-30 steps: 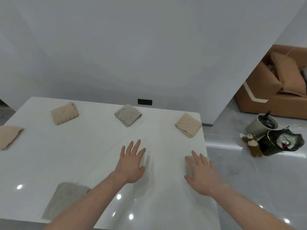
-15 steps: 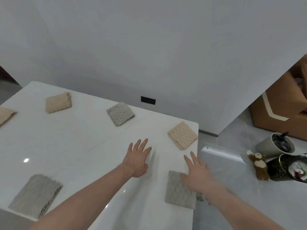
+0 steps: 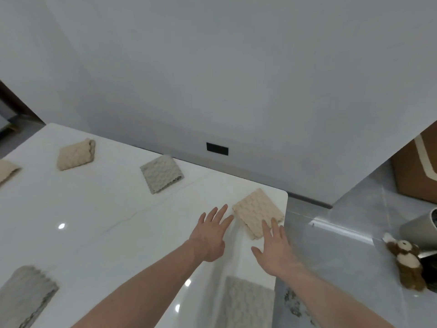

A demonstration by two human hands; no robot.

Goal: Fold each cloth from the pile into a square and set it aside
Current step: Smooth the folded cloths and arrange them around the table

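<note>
Surface: glossy white table (image 3: 99, 233), faint grey veins, rounded far right corner, ceiling lights mirrored in it.
Far left corner: folded beige cloth (image 3: 76, 154), lying flat.
Left edge: second beige cloth (image 3: 7, 170), partly out of view.
Far edge, middle: folded grey cloth (image 3: 161, 174), one hem scalloped.
Far right corner: beige square cloth (image 3: 256, 212), turned at an angle, close to the right edge.
Near left: grey folded cloth (image 3: 24, 295), cut by the picture's border.
Near right edge: pale grey cloth (image 3: 246, 304), flat, along the right edge.
</note>
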